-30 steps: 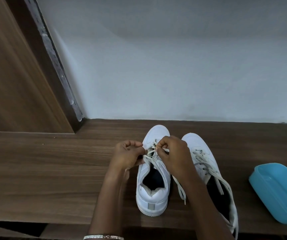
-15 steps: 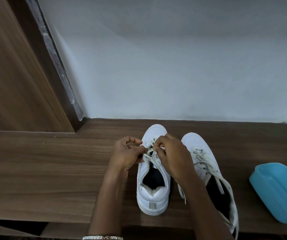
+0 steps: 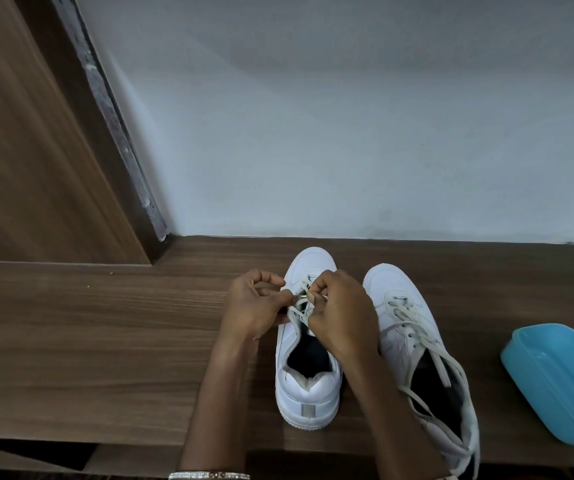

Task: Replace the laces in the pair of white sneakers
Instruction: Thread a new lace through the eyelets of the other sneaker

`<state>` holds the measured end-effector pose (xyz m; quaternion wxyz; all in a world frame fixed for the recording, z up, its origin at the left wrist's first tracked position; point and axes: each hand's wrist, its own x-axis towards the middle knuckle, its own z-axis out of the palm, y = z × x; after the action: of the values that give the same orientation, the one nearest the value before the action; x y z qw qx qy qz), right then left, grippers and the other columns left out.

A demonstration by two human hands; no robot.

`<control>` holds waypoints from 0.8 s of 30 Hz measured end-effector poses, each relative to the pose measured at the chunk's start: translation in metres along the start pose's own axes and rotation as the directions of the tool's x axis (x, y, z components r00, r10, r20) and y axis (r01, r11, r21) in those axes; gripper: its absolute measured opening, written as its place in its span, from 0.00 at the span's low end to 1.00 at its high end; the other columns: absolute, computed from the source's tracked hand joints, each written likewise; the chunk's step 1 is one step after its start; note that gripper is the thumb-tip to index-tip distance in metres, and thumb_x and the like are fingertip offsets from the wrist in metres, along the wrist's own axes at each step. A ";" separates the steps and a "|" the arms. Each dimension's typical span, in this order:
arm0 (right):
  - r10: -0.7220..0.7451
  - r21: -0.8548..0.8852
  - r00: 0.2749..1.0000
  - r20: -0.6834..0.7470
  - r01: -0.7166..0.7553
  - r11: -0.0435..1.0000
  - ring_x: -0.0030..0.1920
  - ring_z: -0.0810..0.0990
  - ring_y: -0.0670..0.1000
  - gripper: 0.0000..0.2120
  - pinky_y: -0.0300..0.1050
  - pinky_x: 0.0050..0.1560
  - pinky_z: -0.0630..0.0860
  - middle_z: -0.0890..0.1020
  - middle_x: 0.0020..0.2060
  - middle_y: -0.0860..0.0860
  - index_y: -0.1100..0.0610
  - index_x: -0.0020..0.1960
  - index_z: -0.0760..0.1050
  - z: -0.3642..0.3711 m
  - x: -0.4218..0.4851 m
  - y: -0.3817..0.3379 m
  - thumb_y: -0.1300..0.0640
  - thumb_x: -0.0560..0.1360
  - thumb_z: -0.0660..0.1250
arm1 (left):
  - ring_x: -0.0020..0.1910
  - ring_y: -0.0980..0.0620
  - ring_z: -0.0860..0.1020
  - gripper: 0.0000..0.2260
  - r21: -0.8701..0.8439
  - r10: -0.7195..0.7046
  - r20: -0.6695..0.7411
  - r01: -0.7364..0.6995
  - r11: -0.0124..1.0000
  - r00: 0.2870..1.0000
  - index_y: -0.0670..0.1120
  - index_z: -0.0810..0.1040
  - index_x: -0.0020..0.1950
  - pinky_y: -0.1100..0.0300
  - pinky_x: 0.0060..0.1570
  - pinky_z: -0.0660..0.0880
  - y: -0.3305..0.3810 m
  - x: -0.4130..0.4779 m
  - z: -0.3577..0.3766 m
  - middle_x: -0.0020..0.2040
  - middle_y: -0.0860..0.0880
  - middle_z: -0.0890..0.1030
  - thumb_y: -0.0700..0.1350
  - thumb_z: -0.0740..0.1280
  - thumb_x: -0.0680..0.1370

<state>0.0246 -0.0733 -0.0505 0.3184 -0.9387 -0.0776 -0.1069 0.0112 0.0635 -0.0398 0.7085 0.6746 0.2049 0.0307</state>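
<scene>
over the left sneaker (image 3: 308,344), toe pointing away, my left hand (image 3: 256,306) and right hand (image 3: 341,315) pinch its lace (image 3: 301,303) across the lower eyelets.

Two white sneakers on the wooden table (image 3: 105,341), toes to the far wall. Left hand (image 3: 258,308) and right hand (image 3: 342,315) meet over the left sneaker (image 3: 308,386), both pinching its lace (image 3: 296,311) near the toe end. The right sneaker (image 3: 413,341) sits just beside it, laces loose. A blue tray (image 3: 562,379) lies far right.
</scene>
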 end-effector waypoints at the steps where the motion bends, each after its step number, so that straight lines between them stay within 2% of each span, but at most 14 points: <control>1: -0.018 -0.055 1.000 0.000 0.018 0.998 0.46 0.75 0.48 0.05 0.43 0.41 0.68 0.76 0.44 0.45 0.52 0.43 0.75 0.000 0.000 -0.002 0.62 0.72 0.66 | 0.32 0.49 0.81 0.11 0.002 0.005 0.001 -0.005 1.000 1.000 0.38 0.77 0.47 0.54 0.34 0.81 0.000 0.000 0.000 0.34 0.42 0.80 0.27 0.73 0.69; 3: -0.069 -0.134 0.997 -0.023 0.065 0.989 0.46 0.75 0.50 0.05 0.44 0.40 0.69 0.77 0.44 0.46 0.53 0.44 0.75 0.001 -0.001 -0.005 0.62 0.71 0.66 | 0.32 0.49 0.81 0.11 0.008 0.016 0.001 -0.016 1.000 1.000 0.38 0.77 0.47 0.54 0.34 0.81 0.000 -0.001 0.000 0.34 0.41 0.81 0.27 0.73 0.69; 5: -0.094 -0.137 0.994 -0.048 0.087 0.987 0.46 0.75 0.51 0.05 0.47 0.40 0.72 0.78 0.43 0.47 0.53 0.43 0.75 0.005 -0.001 -0.004 0.61 0.71 0.68 | 0.33 0.48 0.81 0.11 0.004 0.026 0.007 -0.026 1.000 1.000 0.37 0.78 0.49 0.54 0.35 0.81 0.002 -0.003 -0.001 0.37 0.38 0.82 0.28 0.73 0.69; 8: 0.036 0.102 0.998 -0.053 -0.030 0.994 0.43 0.78 0.48 0.06 0.46 0.42 0.74 0.79 0.39 0.45 0.51 0.40 0.76 0.011 -0.001 -0.003 0.60 0.72 0.70 | 0.36 0.44 0.83 0.10 -0.053 0.001 0.050 0.002 0.999 0.999 0.37 0.78 0.50 0.54 0.37 0.82 0.004 -0.003 -0.006 0.41 0.35 0.83 0.29 0.73 0.71; 10: 0.134 0.251 0.990 -0.032 -0.122 0.960 0.40 0.78 0.44 0.05 0.43 0.41 0.74 0.81 0.37 0.43 0.52 0.39 0.79 0.014 0.000 0.000 0.59 0.73 0.72 | 0.36 0.45 0.84 0.08 -0.101 -0.051 0.076 0.058 0.993 0.996 0.36 0.78 0.50 0.55 0.38 0.83 0.002 -0.002 -0.008 0.41 0.36 0.84 0.29 0.71 0.73; 13: 0.200 0.384 0.980 0.010 -0.188 0.904 0.36 0.80 0.41 0.04 0.34 0.38 0.73 0.83 0.34 0.43 0.51 0.39 0.83 0.011 0.001 0.003 0.58 0.72 0.75 | 0.37 0.48 0.84 0.03 -0.137 -0.133 0.121 0.149 0.979 0.984 0.34 0.81 0.48 0.59 0.37 0.82 -0.005 0.001 -0.008 0.41 0.38 0.84 0.30 0.70 0.75; 15: 0.231 0.478 0.972 0.046 -0.224 0.849 0.36 0.82 0.39 0.03 0.31 0.39 0.75 0.84 0.33 0.44 0.52 0.40 0.85 0.008 0.001 0.005 0.59 0.71 0.76 | 0.41 0.47 0.84 0.03 -0.109 -0.156 0.155 0.174 0.979 0.976 0.34 0.83 0.47 0.59 0.41 0.83 -0.010 0.002 -0.009 0.44 0.36 0.84 0.33 0.71 0.74; 17: 0.262 0.565 0.962 0.072 -0.256 0.785 0.37 0.84 0.40 0.02 0.35 0.43 0.79 0.86 0.34 0.46 0.54 0.41 0.86 0.006 0.000 0.006 0.60 0.70 0.78 | 0.41 0.46 0.83 0.03 -0.057 -0.134 0.146 0.144 0.988 0.980 0.36 0.84 0.45 0.59 0.42 0.83 -0.013 0.003 -0.008 0.44 0.36 0.84 0.35 0.72 0.74; 18: 0.277 0.588 0.957 0.086 -0.273 0.761 0.38 0.84 0.41 0.03 0.36 0.43 0.80 0.86 0.34 0.46 0.54 0.41 0.86 0.004 0.000 0.006 0.60 0.69 0.78 | 0.38 0.48 0.82 0.02 -0.028 -0.108 0.127 0.112 0.993 0.986 0.36 0.85 0.44 0.60 0.40 0.82 -0.014 0.003 -0.007 0.42 0.36 0.84 0.35 0.73 0.74; 20: 0.285 0.594 0.952 0.109 -0.292 0.750 0.38 0.85 0.41 0.04 0.35 0.43 0.80 0.86 0.34 0.45 0.53 0.41 0.87 0.002 0.001 0.007 0.60 0.68 0.79 | 0.34 0.50 0.79 0.03 0.024 -0.050 0.081 0.048 0.999 0.995 0.37 0.85 0.43 0.62 0.34 0.79 -0.017 0.003 -0.004 0.38 0.37 0.82 0.36 0.72 0.75; 24: 0.279 0.595 0.952 0.122 -0.295 0.748 0.38 0.85 0.41 0.04 0.34 0.43 0.80 0.86 0.34 0.46 0.54 0.42 0.87 0.001 0.002 0.007 0.60 0.68 0.80 | 0.34 0.52 0.78 0.04 0.036 -0.021 0.082 0.018 0.999 0.996 0.38 0.85 0.45 0.62 0.33 0.77 -0.017 0.004 -0.002 0.38 0.39 0.83 0.39 0.72 0.76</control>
<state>0.0282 -0.0780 -0.0554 0.6135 -0.7888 0.0335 -0.0145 0.0099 0.0651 -0.0577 0.7045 0.6858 0.1826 -0.0075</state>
